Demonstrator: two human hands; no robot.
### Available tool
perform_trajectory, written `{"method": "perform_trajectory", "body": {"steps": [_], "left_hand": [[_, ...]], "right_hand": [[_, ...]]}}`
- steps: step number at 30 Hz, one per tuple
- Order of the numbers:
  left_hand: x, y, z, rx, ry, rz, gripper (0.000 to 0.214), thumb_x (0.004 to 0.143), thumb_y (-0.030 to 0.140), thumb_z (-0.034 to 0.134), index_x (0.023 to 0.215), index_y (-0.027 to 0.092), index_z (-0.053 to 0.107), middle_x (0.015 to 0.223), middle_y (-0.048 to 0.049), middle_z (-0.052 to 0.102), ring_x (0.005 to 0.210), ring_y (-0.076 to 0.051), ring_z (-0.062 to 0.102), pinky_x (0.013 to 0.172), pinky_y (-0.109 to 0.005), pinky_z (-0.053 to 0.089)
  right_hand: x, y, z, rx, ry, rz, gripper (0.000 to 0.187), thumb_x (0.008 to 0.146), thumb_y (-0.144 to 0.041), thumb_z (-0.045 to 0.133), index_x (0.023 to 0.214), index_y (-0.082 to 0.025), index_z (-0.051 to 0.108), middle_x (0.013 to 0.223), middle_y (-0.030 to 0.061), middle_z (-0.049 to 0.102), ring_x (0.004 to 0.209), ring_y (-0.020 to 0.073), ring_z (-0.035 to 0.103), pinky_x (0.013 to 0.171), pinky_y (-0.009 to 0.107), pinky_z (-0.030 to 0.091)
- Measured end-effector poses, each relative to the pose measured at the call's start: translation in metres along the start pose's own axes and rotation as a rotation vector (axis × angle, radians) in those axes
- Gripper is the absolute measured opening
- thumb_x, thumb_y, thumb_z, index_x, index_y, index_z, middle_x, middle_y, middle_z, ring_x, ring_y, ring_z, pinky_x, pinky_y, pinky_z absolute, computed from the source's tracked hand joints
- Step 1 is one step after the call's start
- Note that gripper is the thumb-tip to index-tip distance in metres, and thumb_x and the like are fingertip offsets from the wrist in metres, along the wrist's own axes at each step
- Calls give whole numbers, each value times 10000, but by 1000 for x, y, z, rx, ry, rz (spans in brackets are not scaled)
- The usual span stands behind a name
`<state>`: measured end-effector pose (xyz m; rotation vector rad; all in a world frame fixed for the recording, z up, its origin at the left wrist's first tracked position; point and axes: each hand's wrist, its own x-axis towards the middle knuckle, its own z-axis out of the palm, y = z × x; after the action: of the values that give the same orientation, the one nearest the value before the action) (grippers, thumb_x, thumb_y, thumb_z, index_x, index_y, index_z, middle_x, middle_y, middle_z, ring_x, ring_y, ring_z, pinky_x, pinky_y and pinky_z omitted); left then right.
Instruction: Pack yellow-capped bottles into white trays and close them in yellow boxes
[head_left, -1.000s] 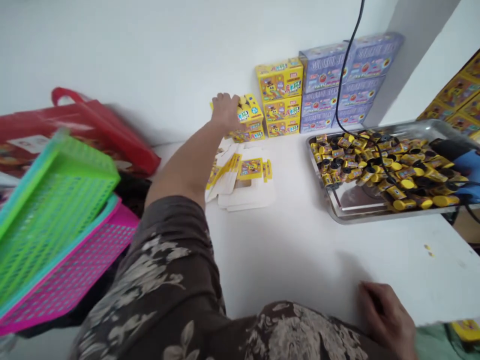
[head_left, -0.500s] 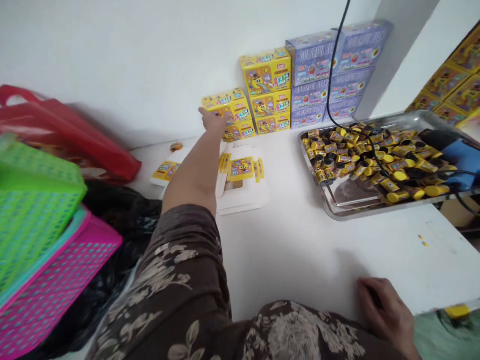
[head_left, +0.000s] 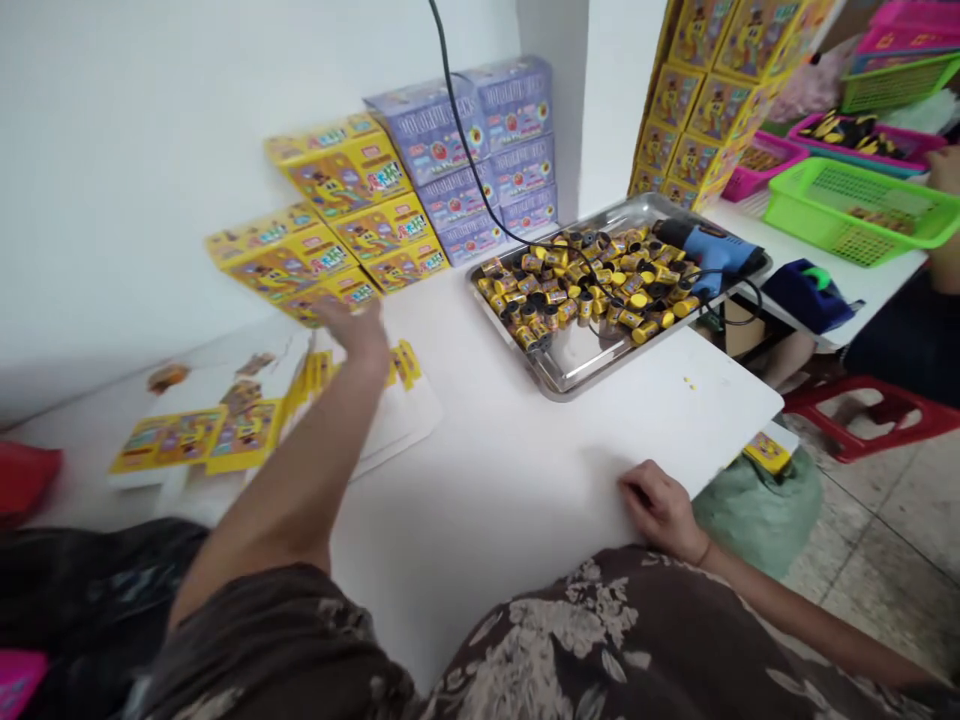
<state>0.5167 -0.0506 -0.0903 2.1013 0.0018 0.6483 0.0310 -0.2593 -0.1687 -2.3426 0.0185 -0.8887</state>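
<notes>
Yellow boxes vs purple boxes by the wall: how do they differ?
The yellow boxes are bright yellow, the purple boxes pale purple. The left hand is at the lowest yellow boxes, while no hand is near the purple boxes. A black cable runs down across the purple boxes, not the yellow boxes. Both are printed boxes stacked against the white wall.

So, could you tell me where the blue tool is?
The blue tool lies at the right end of the steel tray, beside yellow canisters, in head view.

Brown floral sleeve (head_left: 540, 640), yellow cartons (head_left: 345, 175), lilac boxes (head_left: 480, 130), lime-green basket (head_left: 862, 245)
</notes>
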Motion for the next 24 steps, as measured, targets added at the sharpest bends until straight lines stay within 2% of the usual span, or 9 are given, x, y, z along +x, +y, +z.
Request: {"method": "perform_trajectory", "body": {"steps": [3,6,8,11,14,16,19,22,24], "left_hand": [[-98,2,5,18,-339,92,298,878,100,814,1130,168,669,1142,-72,758,1077,-230,712,1061,-438,616],[-183,4,-3,32,-588,254,292,794,171,913,1024,237,747,1110,-39,773,1139,-257,727,1103,-421,593],[-221,7,-11,59,-672,332,324,774,210,946,1042,261,771,1144,-35,788,1179,-265,730,1123,-424,589],[-252,10,-23,138,-678,368,344,815,266,941,1118,248,779,1264,-83,778,1265,-294,704,1155,-455,578],[-255,10,-38,239,-634,339,321,890,327,902,1175,250,777,1312,-99,762,1305,-294,682,1182,-444,559],[-240,5,-53,324,-582,288,296,969,386,826,1227,253,768,1380,-114,740,1368,-309,644,1209,-454,531],[-200,-10,-81,479,-488,159,357,1068,453,659,1314,205,735,1521,-187,664,1482,-386,542,1248,-542,465],[-162,-25,-102,599,-471,37,429,1078,485,610,1318,150,733,1489,-242,677,1466,-432,540,1219,-571,461],[-149,-32,-107,639,-479,0,467,1065,515,621,1317,141,743,1509,-241,675,1498,-437,516,1232,-561,444]], "right_hand": [[-3,3,-1,35,-11,-7,163,1043,-100,605,1034,-255,656,822,-7,670,682,143,664,629,241,534],[-9,9,1,81,-7,36,152,1039,-143,595,989,-250,691,809,3,680,678,150,663,635,255,530],[-10,17,4,139,-28,115,148,1018,-207,599,942,-248,719,790,14,692,683,166,673,640,275,533],[2,34,7,289,-165,341,179,929,-375,630,849,-248,728,721,25,701,636,192,663,611,309,530],[30,49,7,370,-314,512,299,815,-538,622,804,-254,715,672,33,698,583,209,627,589,343,527],[47,55,8,306,-356,457,333,768,-572,615,798,-258,724,726,52,729,643,225,654,661,372,557],[60,61,11,188,-387,324,340,766,-573,603,802,-265,744,798,68,759,739,243,692,778,403,583],[61,64,16,147,-378,327,383,765,-613,598,814,-265,751,790,73,755,733,253,693,785,422,595],[63,62,22,158,-338,357,398,750,-632,616,818,-263,748,791,77,760,725,256,693,784,431,602]]}}
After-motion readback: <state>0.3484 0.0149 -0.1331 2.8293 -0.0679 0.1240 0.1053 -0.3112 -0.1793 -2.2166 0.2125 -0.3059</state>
